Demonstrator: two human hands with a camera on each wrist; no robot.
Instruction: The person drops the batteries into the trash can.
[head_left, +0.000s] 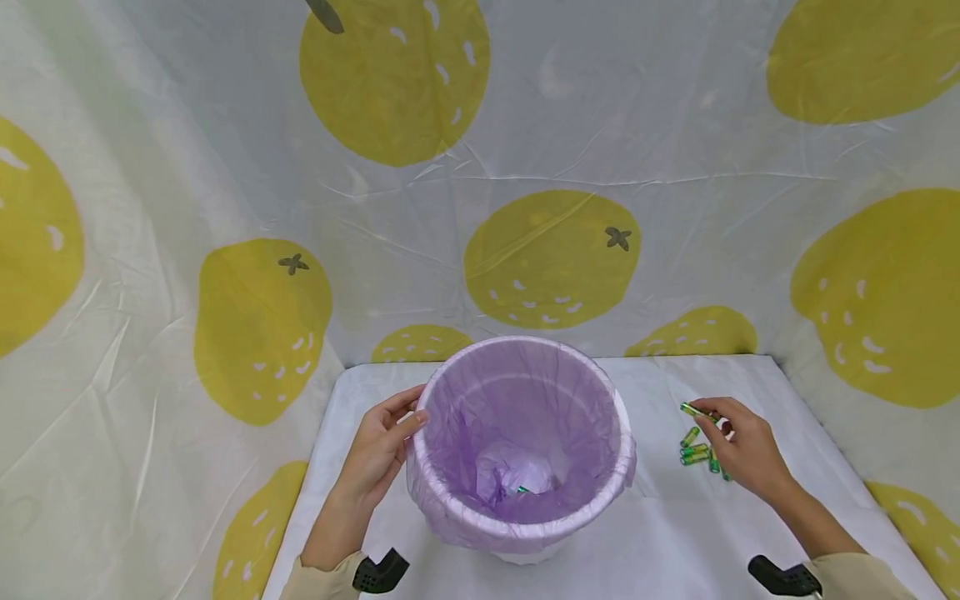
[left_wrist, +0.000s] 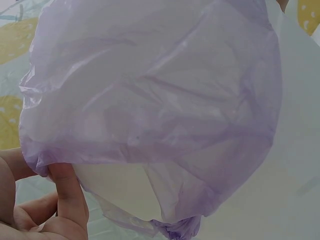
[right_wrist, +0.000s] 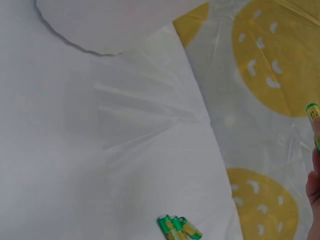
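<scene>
A white bin [head_left: 525,557] lined with a thin purple plastic bag [head_left: 517,400] stands on the white-covered table, and a small green item [head_left: 523,490] shows at its bottom. My left hand [head_left: 378,442] grips the bin's left rim, thumb over the edge; in the left wrist view its fingers [left_wrist: 70,192] press beneath the bag's folded-over edge. To the right of the bin, my right hand [head_left: 738,442] pinches a green-and-yellow battery [head_left: 693,410] between thumb and fingers. Several similar batteries [head_left: 694,454] lie on the table under and beside that hand, some partly hidden by it.
The white table cover [head_left: 652,533] runs back to a hanging sheet [head_left: 405,250] printed with yellow fruit, which encloses the back and both sides. Black wrist devices [head_left: 381,572] sit at both sleeves.
</scene>
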